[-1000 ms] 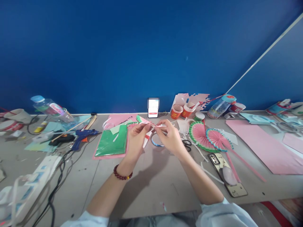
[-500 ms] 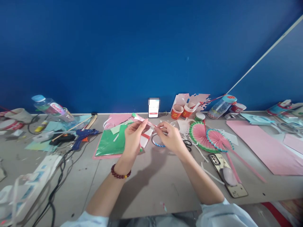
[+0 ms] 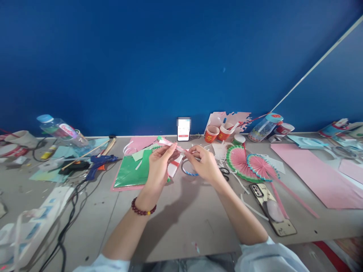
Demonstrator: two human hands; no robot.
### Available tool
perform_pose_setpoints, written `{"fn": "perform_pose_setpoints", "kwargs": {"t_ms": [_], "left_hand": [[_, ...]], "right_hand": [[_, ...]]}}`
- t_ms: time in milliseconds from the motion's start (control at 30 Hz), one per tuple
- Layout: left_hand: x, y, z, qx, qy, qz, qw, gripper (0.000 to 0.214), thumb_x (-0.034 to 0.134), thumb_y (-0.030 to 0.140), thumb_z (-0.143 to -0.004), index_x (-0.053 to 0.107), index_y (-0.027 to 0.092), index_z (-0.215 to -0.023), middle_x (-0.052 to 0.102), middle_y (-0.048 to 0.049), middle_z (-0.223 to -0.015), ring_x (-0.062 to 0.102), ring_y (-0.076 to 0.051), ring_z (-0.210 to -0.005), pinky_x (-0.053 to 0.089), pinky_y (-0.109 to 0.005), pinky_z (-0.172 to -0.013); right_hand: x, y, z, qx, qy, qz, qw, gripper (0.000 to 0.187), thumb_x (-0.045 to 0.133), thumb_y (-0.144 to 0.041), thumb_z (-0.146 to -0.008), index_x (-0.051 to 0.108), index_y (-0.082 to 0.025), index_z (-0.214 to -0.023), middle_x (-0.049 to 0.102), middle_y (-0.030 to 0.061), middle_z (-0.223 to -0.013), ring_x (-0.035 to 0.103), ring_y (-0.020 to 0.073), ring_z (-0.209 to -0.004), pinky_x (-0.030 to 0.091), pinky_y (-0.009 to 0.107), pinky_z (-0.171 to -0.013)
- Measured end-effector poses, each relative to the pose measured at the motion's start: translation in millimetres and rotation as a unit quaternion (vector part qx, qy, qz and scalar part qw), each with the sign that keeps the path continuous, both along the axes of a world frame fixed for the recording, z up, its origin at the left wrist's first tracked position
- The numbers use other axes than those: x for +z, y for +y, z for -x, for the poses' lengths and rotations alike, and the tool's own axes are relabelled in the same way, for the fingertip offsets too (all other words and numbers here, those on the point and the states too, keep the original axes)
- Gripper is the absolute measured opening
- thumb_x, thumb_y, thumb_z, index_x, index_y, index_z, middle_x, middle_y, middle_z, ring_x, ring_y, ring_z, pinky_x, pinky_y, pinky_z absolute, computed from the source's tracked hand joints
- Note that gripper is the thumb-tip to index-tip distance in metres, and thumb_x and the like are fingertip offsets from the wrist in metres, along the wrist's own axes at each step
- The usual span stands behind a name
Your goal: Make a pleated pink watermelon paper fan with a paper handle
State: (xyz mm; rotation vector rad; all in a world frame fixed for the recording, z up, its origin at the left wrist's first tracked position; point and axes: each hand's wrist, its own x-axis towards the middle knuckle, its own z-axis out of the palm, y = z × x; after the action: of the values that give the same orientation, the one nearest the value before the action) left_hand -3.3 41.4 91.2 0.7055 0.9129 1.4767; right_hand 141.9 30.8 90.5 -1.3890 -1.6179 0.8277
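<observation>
My left hand (image 3: pixel 159 169) and my right hand (image 3: pixel 203 164) are raised together over the middle of the grey table (image 3: pixel 181 219). Both pinch a narrow folded pink paper strip with a green tip (image 3: pixel 170 143), the left near its green end, the right at its other end. A dark bead bracelet (image 3: pixel 142 209) sits on my left wrist. Under my hands lie a blue and white tape ring (image 3: pixel 188 170) and a green paper sheet on pink backing (image 3: pixel 132 172).
Two pleated pink and green paper fans (image 3: pixel 249 164) and scissors (image 3: pixel 225 173) lie right of my hands, a phone (image 3: pixel 272 211) nearer me. Pink sheets (image 3: pixel 317 173) cover the right. A blue glue gun (image 3: pixel 99 162), cables, a power strip (image 3: pixel 36 219) and a bottle (image 3: pixel 61 130) crowd the left. Red cups (image 3: pixel 217 133) and a propped phone (image 3: pixel 183 129) stand by the blue wall.
My hands have kept working the folded strip. Its green end has swung up and to the left, and my left wrist has dropped slightly.
</observation>
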Motion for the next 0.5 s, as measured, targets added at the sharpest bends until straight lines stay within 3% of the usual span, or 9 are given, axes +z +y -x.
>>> {"fn": "perform_pose_setpoints", "kwargs": {"t_ms": [233,500], "left_hand": [[2.4,-2.2,0.7,-0.014,0.005,-0.008,1.000,0.020,0.081,0.030,-0.064,0.074,0.016,-0.077,0.070,-0.0021,-0.070,0.066,-0.012,-0.066,0.054,-0.025,-0.072],[-4.7,2.2,1.9,-0.059,0.036,-0.078,0.995,0.016,0.072,0.030,-0.073,0.073,0.016,-0.081,0.071,-0.0060,-0.093,0.066,-0.017,-0.085,0.053,-0.029,-0.081]], "right_hand": [[1.0,1.4,-1.8,0.009,0.008,0.002,1.000,0.031,0.056,-0.043,-0.085,0.054,-0.023,-0.109,0.072,0.0001,-0.068,0.065,0.0177,-0.060,0.040,0.025,-0.054],[0.4,-1.2,-3.2,0.018,0.028,-0.007,0.999,0.016,0.055,-0.037,-0.086,0.060,-0.023,-0.093,0.074,0.0014,-0.076,0.066,0.0169,-0.064,0.044,0.025,-0.058]]}}
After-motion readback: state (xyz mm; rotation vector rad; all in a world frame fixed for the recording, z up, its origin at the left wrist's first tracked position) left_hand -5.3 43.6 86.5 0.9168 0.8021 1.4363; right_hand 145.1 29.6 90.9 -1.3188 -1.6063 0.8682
